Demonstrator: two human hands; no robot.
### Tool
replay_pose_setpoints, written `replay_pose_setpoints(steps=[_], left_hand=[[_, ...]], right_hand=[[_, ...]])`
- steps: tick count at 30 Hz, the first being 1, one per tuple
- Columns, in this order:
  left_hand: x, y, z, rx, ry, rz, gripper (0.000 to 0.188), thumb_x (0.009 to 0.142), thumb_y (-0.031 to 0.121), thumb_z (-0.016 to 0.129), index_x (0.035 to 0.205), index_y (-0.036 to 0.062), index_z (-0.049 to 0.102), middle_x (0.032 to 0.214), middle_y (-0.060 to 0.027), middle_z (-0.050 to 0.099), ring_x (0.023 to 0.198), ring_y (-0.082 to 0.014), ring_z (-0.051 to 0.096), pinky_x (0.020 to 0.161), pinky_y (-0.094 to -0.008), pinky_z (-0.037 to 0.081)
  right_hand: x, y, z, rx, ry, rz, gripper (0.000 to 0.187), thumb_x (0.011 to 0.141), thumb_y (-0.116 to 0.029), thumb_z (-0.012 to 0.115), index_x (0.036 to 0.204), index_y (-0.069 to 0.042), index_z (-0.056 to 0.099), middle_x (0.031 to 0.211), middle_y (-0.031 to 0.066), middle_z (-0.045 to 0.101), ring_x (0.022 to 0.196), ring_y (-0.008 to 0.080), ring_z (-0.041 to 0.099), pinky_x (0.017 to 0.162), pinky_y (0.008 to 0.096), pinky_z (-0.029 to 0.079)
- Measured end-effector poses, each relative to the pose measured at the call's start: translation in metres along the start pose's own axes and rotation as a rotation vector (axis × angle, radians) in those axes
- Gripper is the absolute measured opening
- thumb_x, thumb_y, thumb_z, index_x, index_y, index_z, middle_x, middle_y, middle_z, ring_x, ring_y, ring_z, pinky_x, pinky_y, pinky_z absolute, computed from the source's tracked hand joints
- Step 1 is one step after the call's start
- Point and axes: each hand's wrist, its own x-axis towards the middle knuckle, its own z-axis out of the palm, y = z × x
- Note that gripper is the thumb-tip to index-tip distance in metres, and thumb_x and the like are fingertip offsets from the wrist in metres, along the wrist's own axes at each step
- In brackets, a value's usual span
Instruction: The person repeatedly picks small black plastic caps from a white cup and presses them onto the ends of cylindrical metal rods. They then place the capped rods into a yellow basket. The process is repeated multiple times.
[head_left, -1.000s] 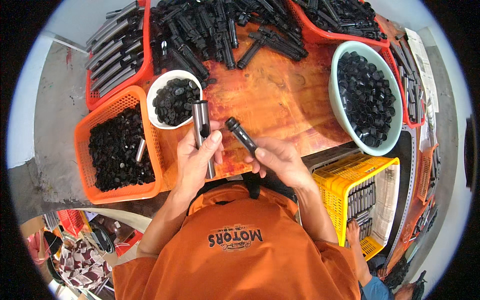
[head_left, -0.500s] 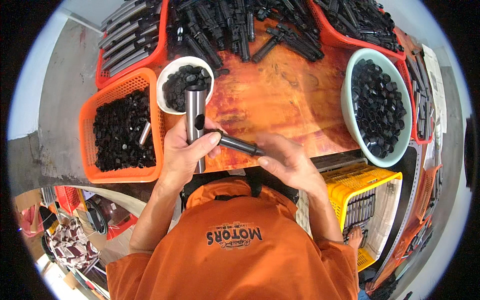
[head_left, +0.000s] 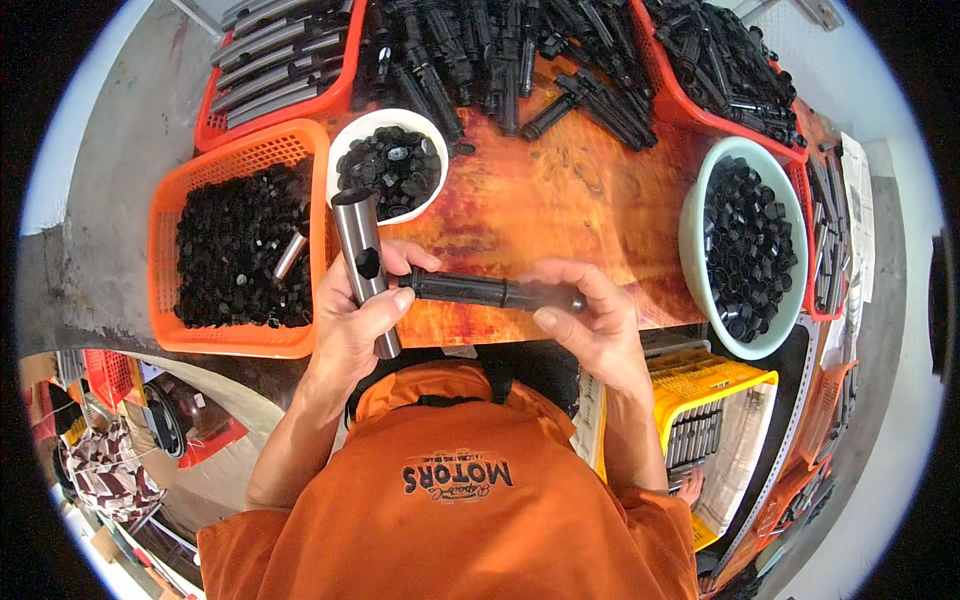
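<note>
My left hand [head_left: 352, 305] is closed around a shiny steel tube [head_left: 358, 235] with a dark round hole in its side. The same hand's thumb and fingers pinch the left end of a black plastic tube [head_left: 460, 288], which lies crosswise beside the steel one. At the black tube's other end, my right hand [head_left: 597, 318] has thumb and fingers curled about it. That end is smeared by motion, and whether it is a separate piece cannot be made out. Both tubes are held above the near edge of the orange-brown table [head_left: 560, 215].
At left are an orange basket [head_left: 165, 250] of small black parts and a white bowl [head_left: 440, 180] of black caps. A pale green basin [head_left: 690, 235] of black rings sits at right. Black tubes [head_left: 500, 60] lie at the back. Below right is a yellow crate [head_left: 715, 378].
The steel tube has tilted leftward at its top. The black tube has swung to nearly level, and more of its right end shows. My right hand has moved slightly right, its fingers now around that end.
</note>
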Motion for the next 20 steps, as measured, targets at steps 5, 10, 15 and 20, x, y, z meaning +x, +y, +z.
replay_pose_setpoints(steps=[5,10,15,20], left_hand=[[0.002,0.008,-0.001,-0.167,0.037,-0.093,0.022,0.084,0.004,0.065,0.103,0.0019,0.055,0.103,-0.0173,0.062,0.087,-0.0198,0.062,0.078,-0.0333,0.051],[-0.003,-0.002,0.002,-0.152,-0.017,-0.025,0.022,0.086,0.003,0.064,0.105,0.0021,0.053,0.107,-0.0151,0.059,0.084,-0.019,0.062,0.075,-0.0327,0.053],[-0.008,-0.008,0.01,-0.178,-0.011,-0.052,0.022,0.085,-0.001,0.063,0.104,0.0038,0.052,0.105,-0.0132,0.057,0.088,-0.0195,0.061,0.08,-0.0345,0.051],[-0.009,-0.01,0.006,-0.117,0.019,-0.068,0.025,0.083,0.009,0.065,0.102,0.0027,0.051,0.106,-0.0147,0.056,0.087,-0.0229,0.062,0.081,-0.0376,0.051]], right_hand=[[-0.003,0.001,0.0,0.045,-0.139,0.126,0.037,0.09,-0.012,0.065,0.122,0.002,0.054,0.097,0.0106,0.067,0.077,0.0137,0.064,0.069,0.0258,0.054],[0.007,0.009,0.019,0.615,0.17,0.077,0.044,0.089,-0.017,0.067,0.127,-0.002,0.048,0.096,0.014,0.067,0.073,0.0177,0.065,0.063,0.027,0.054],[0.008,0.007,0.036,0.667,0.151,0.054,0.036,0.088,-0.011,0.067,0.12,-0.008,0.052,0.095,0.0135,0.066,0.076,0.0199,0.065,0.065,0.0295,0.054],[0.003,0.018,0.026,0.572,0.119,0.12,0.045,0.089,-0.014,0.067,0.129,-0.009,0.048,0.1,0.0156,0.066,0.076,0.0209,0.065,0.066,0.0303,0.055]])
